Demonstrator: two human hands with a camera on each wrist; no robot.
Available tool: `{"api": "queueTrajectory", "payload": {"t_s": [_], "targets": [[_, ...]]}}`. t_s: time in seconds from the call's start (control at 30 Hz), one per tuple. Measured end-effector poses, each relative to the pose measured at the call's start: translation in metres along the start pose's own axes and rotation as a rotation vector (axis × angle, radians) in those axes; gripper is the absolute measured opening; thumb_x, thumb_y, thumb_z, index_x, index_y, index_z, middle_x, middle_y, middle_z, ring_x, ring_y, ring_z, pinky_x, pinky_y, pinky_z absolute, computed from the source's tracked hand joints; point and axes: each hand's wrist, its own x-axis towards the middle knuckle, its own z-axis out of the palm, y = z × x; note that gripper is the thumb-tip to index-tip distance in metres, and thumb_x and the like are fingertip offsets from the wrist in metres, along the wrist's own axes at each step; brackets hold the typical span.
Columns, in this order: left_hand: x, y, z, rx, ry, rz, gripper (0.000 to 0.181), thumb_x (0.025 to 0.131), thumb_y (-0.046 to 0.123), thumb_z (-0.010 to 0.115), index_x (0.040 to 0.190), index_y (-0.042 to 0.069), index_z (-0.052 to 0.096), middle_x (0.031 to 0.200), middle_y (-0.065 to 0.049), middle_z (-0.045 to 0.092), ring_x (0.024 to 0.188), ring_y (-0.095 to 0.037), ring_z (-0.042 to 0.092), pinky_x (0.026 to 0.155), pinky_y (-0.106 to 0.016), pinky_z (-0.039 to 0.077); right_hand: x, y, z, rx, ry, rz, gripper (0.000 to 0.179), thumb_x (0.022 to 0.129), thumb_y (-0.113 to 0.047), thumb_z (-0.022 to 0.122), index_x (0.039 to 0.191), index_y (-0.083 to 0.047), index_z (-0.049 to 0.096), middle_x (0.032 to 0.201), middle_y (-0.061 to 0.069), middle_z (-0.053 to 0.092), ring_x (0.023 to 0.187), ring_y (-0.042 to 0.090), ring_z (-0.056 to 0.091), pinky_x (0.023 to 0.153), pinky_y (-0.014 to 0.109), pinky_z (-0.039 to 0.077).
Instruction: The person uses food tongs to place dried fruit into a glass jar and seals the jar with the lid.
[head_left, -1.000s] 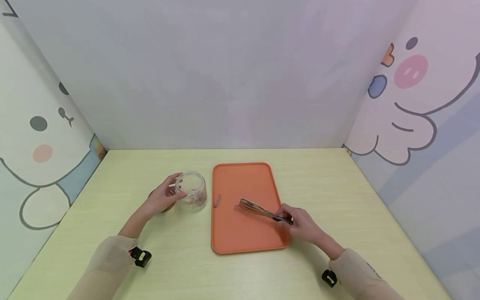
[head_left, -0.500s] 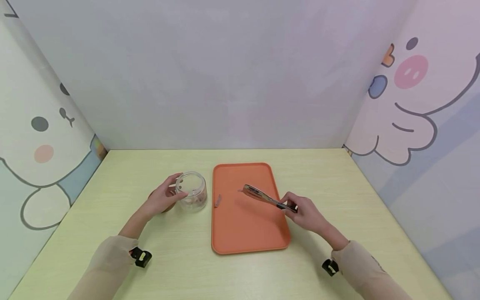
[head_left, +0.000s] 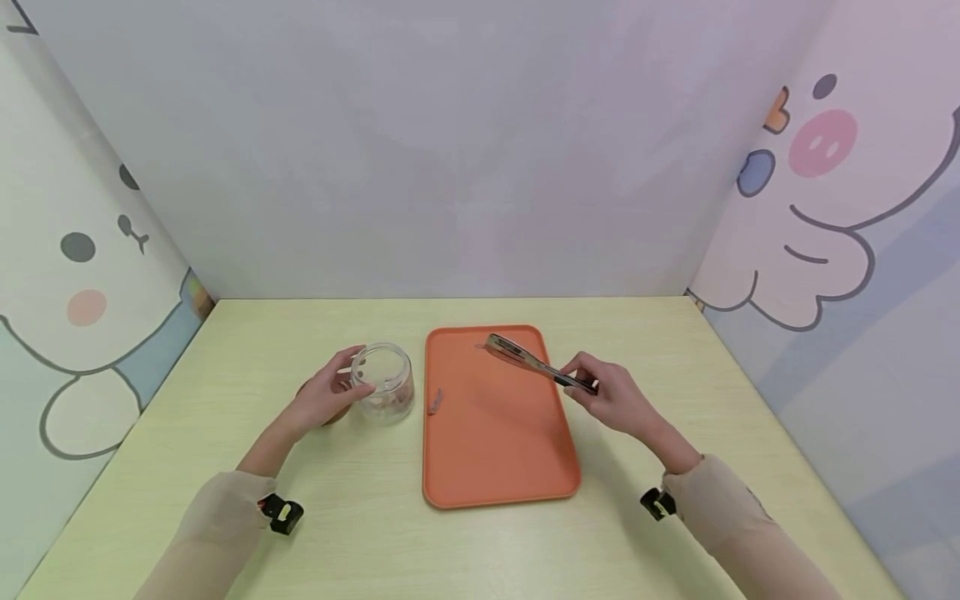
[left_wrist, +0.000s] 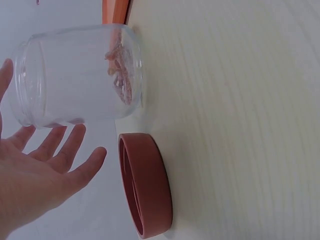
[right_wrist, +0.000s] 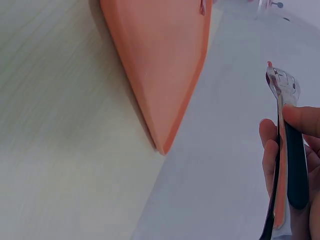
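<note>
My left hand (head_left: 322, 398) holds a clear glass jar (head_left: 393, 398) near its rim, thumb and fingers on either side. Small pinkish-brown pieces (left_wrist: 120, 72) lie at the bottom of the upright jar. With my right hand (head_left: 611, 396) I grip metal tongs (head_left: 525, 358) with dark handles, raised over the far part of an orange tray (head_left: 498, 450). At the tongs' tip a small pinkish piece (right_wrist: 270, 64) sticks out. Another small piece (head_left: 435, 402) lies on the tray by its left edge.
A reddish-brown round lid (left_wrist: 150, 185) stands on the table beside the jar, mostly hidden by my left hand in the head view. The pale wooden table (head_left: 360, 533) meets a plain back wall (head_left: 457, 167) and side walls with cartoon prints.
My right hand has lifted the tongs off the tray's middle and carried them toward its far end, the small piece at their tip. The left hand and jar have stayed put.
</note>
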Motion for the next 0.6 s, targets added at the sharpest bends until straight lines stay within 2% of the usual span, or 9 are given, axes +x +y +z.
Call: {"api": "queueTrajectory", "payload": {"t_s": [0.43, 0.6], "targets": [[0.0, 0.0, 0.0, -0.005, -0.003, 0.0, 0.074, 0.08, 0.04, 0.062, 0.138, 0.015, 0.023, 0.131, -0.02, 0.034, 0.104, -0.031, 0.046, 0.078, -0.039, 0.04, 0.02, -0.017, 0.01, 0.021, -0.014, -0.007, 0.021, 0.079, 0.003, 0.063, 0.094, -0.009, 0.057, 0.064, -0.004, 0.051, 0.045, 0.009, 0.04, 0.039, 0.02, 0.032], [0.0, -0.001, 0.0, -0.015, -0.005, 0.007, 0.074, 0.081, 0.038, 0.062, 0.138, 0.014, 0.023, 0.131, -0.02, 0.033, 0.103, -0.031, 0.046, 0.077, -0.039, 0.04, 0.028, -0.042, 0.011, 0.041, -0.023, 0.0, 0.017, 0.078, 0.008, 0.061, 0.092, -0.002, 0.057, 0.064, 0.005, 0.053, 0.049, 0.013, 0.041, 0.042, 0.018, 0.029]]}}
